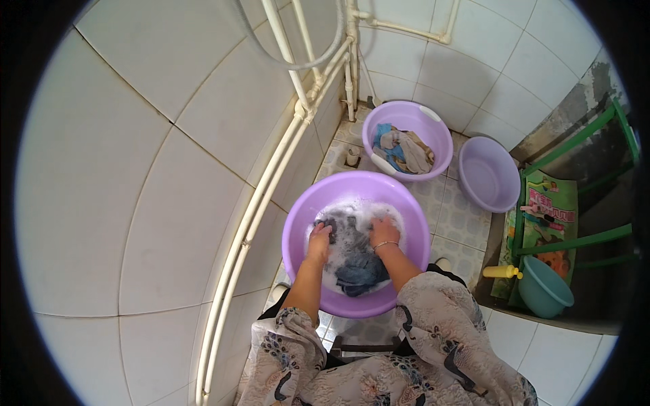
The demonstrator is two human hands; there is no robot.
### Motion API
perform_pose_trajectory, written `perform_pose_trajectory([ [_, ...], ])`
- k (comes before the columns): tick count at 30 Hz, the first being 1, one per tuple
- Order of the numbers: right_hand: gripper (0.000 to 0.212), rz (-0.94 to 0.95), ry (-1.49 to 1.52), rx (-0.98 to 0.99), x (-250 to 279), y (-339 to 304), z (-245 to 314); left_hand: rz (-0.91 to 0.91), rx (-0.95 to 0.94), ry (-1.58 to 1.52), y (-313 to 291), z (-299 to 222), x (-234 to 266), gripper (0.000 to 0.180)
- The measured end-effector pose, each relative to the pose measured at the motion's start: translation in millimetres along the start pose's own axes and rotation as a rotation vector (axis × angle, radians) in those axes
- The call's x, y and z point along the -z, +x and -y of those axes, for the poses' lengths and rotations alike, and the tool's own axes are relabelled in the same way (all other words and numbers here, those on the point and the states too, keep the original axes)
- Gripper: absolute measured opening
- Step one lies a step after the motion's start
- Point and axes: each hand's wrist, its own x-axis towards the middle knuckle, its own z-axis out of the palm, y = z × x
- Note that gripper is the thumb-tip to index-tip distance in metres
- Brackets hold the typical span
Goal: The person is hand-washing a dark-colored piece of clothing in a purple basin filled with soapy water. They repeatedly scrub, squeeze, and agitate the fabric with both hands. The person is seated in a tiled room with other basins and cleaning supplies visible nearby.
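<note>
A large purple basin [357, 312] stands on the floor before me, with soapy water and white suds in it. A dark blue-grey garment [362, 269] lies soaked there, partly under the foam. On the basin's left side my left hand [319, 242] is closed on a dark, bunched part of the wet garment. Opposite it, my right hand [384, 232], with a bracelet at the wrist, reaches down into the suds beside the cloth. Foam hides its fingertips, so its grip cannot be made out.
Behind stands a second purple basin [441, 128] holding blue and beige clothes [406, 150]. A paler purple basin [489, 174] is to its right. A green metal frame [575, 242], a teal basin [544, 287] and a yellow bottle [500, 271] are at right. Cream pipes [252, 220] line the left wall.
</note>
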Motion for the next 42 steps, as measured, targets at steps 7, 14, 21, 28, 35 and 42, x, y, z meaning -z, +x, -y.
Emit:
perform_pose_trajectory([
  [7,0.02,-0.068,0.754,0.733,15,-54,73,0.545,0.224,-0.665,32,2,15,0.038],
  [14,0.024,-0.255,0.405,0.482,25,-61,56,0.183,-0.066,-0.472,-32,-10,-36,0.043],
  [21,0.007,-0.495,0.531,0.489,30,-48,66,0.189,-0.243,-0.52,-40,-18,-34,0.043],
  [28,0.035,-0.058,0.222,0.091,31,4,34,0.063,-0.013,-0.304,-48,-22,-31,0.038],
  [35,0.049,-0.072,-0.272,0.233,-23,-12,-2,-0.024,-0.055,0.146,-45,-38,-20,0.054],
  [42,0.04,0.08,0.278,0.299,-5,21,-21,0.011,-0.024,-0.05,6,2,0,0.057],
])
